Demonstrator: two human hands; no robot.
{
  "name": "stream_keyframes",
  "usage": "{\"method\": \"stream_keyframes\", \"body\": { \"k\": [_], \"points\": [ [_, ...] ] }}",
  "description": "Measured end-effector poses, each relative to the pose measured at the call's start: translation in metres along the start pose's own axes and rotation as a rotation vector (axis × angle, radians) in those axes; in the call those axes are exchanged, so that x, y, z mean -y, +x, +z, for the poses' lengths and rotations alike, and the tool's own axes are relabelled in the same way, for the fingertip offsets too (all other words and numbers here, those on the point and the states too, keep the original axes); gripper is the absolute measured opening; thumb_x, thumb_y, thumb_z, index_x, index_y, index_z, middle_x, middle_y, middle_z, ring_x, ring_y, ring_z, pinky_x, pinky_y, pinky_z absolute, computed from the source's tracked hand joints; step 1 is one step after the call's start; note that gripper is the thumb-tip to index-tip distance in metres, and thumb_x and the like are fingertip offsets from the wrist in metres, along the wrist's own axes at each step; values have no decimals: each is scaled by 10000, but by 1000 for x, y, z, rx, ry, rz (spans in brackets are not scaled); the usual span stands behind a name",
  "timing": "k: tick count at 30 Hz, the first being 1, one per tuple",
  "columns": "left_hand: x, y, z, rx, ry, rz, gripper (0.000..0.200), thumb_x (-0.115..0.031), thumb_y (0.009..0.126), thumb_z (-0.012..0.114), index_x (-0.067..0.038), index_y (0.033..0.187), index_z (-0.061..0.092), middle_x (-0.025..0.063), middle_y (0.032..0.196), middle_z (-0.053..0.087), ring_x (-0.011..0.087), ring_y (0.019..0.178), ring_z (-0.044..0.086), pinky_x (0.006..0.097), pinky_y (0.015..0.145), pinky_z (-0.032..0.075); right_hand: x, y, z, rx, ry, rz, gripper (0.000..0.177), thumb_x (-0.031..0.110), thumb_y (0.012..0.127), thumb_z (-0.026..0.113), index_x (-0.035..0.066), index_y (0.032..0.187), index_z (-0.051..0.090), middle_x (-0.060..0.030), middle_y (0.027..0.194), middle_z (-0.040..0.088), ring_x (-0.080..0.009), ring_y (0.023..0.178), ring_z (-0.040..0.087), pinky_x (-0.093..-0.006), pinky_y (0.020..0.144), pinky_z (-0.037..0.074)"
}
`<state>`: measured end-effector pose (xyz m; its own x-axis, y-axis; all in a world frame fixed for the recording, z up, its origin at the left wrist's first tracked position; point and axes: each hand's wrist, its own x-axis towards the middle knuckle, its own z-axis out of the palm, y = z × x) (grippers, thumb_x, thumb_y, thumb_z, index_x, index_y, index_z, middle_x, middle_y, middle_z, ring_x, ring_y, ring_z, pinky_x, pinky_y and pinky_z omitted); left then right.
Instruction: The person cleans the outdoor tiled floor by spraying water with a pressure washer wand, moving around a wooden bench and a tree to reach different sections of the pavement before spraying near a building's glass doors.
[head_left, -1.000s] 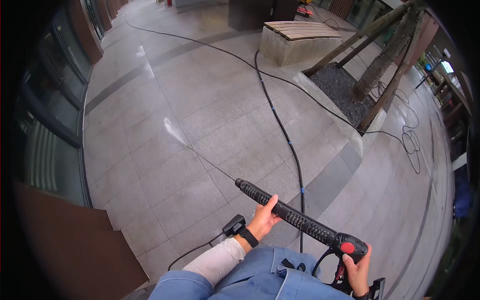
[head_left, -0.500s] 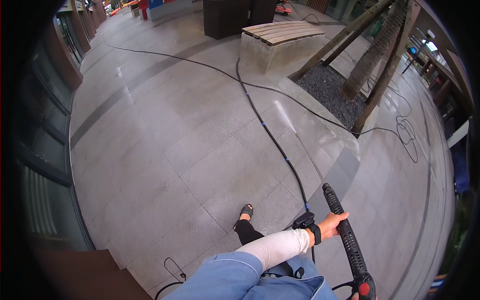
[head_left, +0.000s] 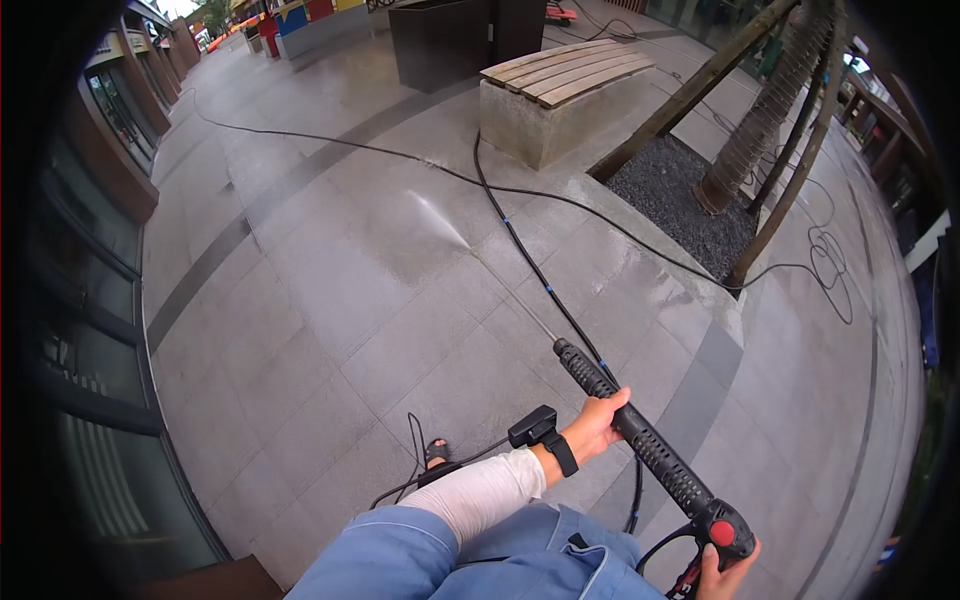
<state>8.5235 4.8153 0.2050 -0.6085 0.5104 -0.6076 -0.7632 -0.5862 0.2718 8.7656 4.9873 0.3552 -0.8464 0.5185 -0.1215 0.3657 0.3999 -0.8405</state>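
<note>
A black pressure washer gun [head_left: 660, 460] with a perforated barrel points up and to the left across the pavement. My left hand [head_left: 597, 422] is wrapped around the front part of its barrel, and a black strapped device [head_left: 545, 435] sits on that wrist. At the rear, my right hand [head_left: 728, 575] grips the handle beside a red round cap; part of that hand is cut off by the frame. From the gun runs a thin metal lance [head_left: 515, 297]. A white water spray [head_left: 438, 220] fans out of its tip onto wet paving tiles [head_left: 350, 270].
A black hose [head_left: 535, 268] with blue bands crosses the tiles, and a thinner cable [head_left: 620, 230] passes over it. Ahead stands a wood-topped concrete bench [head_left: 565, 90]. A propped tree trunk [head_left: 765, 110] rises from a gravel bed [head_left: 680, 200]. Glass shopfronts [head_left: 95, 260] line the left.
The gun and lance have swung left, and the spray has moved from near the planter to left of the black hose. My right hand shows more now. Both hands keep their hold.
</note>
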Motion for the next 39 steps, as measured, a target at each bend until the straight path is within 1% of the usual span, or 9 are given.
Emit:
{"method": "stream_keyframes", "body": {
  "k": [6, 11, 13, 17, 18, 23, 25, 26, 39],
  "points": [
    [-14, 64, 35, 230, 66, -225, 223, -287, 808, 587, -95, 855, 484, 5, 763, 518, 152, 684, 535, 377, 630, 484, 84, -24, 82, -410, -210, -31, 421, -14, 771, 567, -37, 1106, 314, -150, 721, 525, -144, 434, 475, -261, 401, 416],
    [-117, 61, 8, 199, 119, -150, 238, -289, 825, 565, -81, 869, 459, 29, 783, 490, 179, 729, 538, 418, 686, 494, 132, 1, 138, -367, -132, 91, 424, -14, 772, 566, -39, 1097, 295, -154, 776, 521, -137, 465, 487, -266, 412, 422],
    [-142, 55, 8, 176, 161, -88, 236, -294, 825, 565, -83, 854, 464, 31, 783, 501, 179, 718, 542, 410, 678, 496, 124, 18, 149, -294, -14, -52, 419, -11, 768, 573, -38, 1090, 306, -167, 816, 521, -130, 475, 494, -257, 408, 418],
    [-139, 62, 21, 304, 198, -177, 225, -294, 820, 573, -90, 850, 483, 33, 787, 526, 177, 699, 547, 391, 663, 496, 135, 2, 155, -376, -199, -86, 460, 20, 761, 595, -68, 1109, 307, -213, 934, 515, -220, 762, 552, -326, 673, 472],
    [-134, 59, 29, 252, 179, -170, 219, -284, 820, 570, -86, 835, 479, 22, 750, 516, 164, 649, 541, 376, 611, 501, 161, -1, 162, -406, -158, 49, 483, 28, 762, 597, -80, 1123, 295, -220, 984, 499, -249, 863, 529, -353, 771, 443],
    [-126, 58, 22, 76, 139, -155, 209, -266, 821, 568, -80, 837, 473, 19, 722, 497, 159, 605, 532, 390, 565, 499, 123, 5, 140, -375, -110, 202, 470, 21, 775, 581, -54, 1138, 292, -202, 972, 487, -205, 768, 539, -308, 671, 462],
    [-123, 50, 19, 72, 152, -160, 207, -254, 823, 565, -72, 860, 472, 30, 746, 497, 178, 675, 536, 422, 622, 492, 97, 6, 122, -286, -138, -61, 446, 12, 781, 570, -36, 1132, 299, -182, 900, 506, -168, 636, 534, -280, 559, 459],
    [-120, 43, 21, 99, 119, -189, 210, -249, 824, 565, -69, 874, 471, 37, 778, 496, 188, 715, 532, 434, 658, 484, 74, 3, 110, -275, -40, 33, 433, 12, 782, 567, -28, 1127, 308, -162, 831, 526, -146, 531, 510, -268, 480, 439],
    [-93, 20, -8, 156, 33, -80, 199, -242, 834, 554, -71, 884, 464, 41, 821, 502, 189, 767, 538, 417, 701, 487, 68, 8, 89, -169, 50, -103, 384, -1, 787, 554, -10, 1091, 320, -131, 706, 526, -123, 446, 478, -245, 404, 406]
  ]
}}
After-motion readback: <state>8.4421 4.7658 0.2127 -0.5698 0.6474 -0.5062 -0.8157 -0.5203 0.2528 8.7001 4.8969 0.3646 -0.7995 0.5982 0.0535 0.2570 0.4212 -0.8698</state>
